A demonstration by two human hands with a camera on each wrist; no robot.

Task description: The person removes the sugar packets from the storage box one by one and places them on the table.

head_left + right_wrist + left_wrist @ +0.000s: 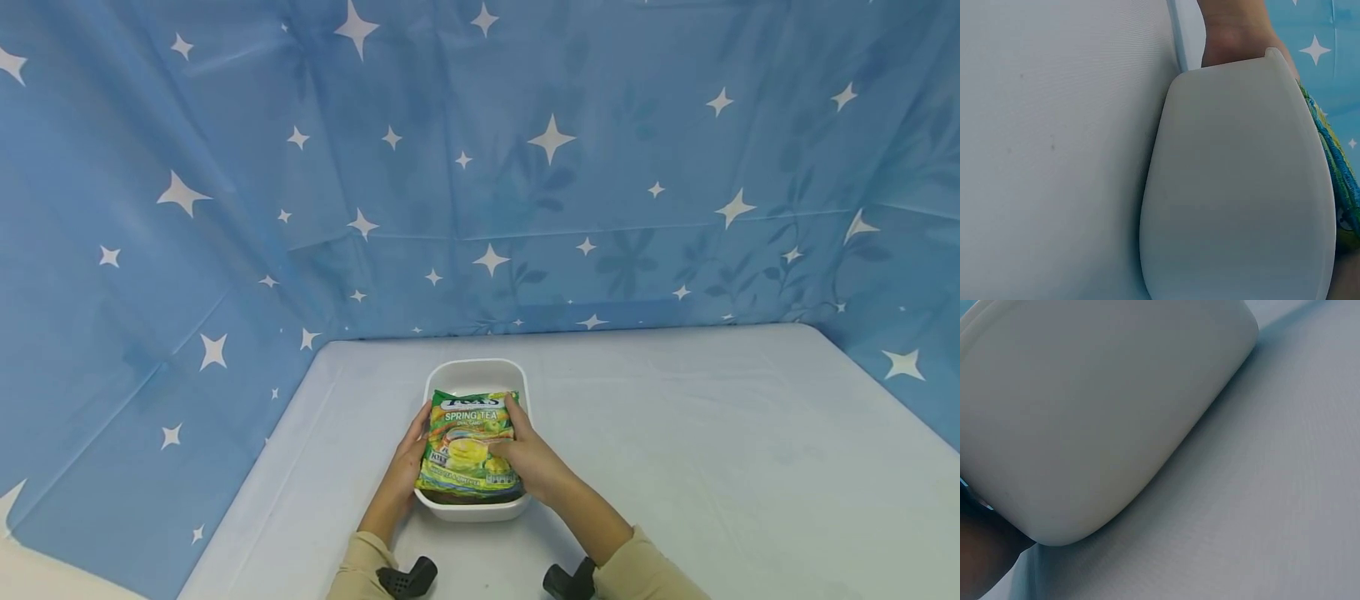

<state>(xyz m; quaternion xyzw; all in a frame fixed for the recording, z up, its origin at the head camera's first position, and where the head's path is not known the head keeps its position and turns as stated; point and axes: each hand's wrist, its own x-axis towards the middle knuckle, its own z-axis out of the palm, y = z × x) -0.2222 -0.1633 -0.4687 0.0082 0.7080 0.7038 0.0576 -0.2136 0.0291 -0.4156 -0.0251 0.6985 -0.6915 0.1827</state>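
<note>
A green and yellow bag of Spring Tea candy (468, 458) lies face up over a white tub (468, 368), its front end over the tub's near part. My right hand (528, 458) grips the bag's right edge, thumb on its printed face. Along the left edge my left hand (408, 462) holds the bag, its fingers partly hidden between bag and tub. Both wrist views mostly show the tub's outer wall (1097, 412). The bag's edge (1332, 150) shows above the rim in the right wrist view. Something dark under the bag is mostly hidden.
The tub stands on a white-covered table (712, 433). A blue curtain with white stars (480, 183) hangs behind and to the sides. A black device is strapped at each wrist, near the table's front.
</note>
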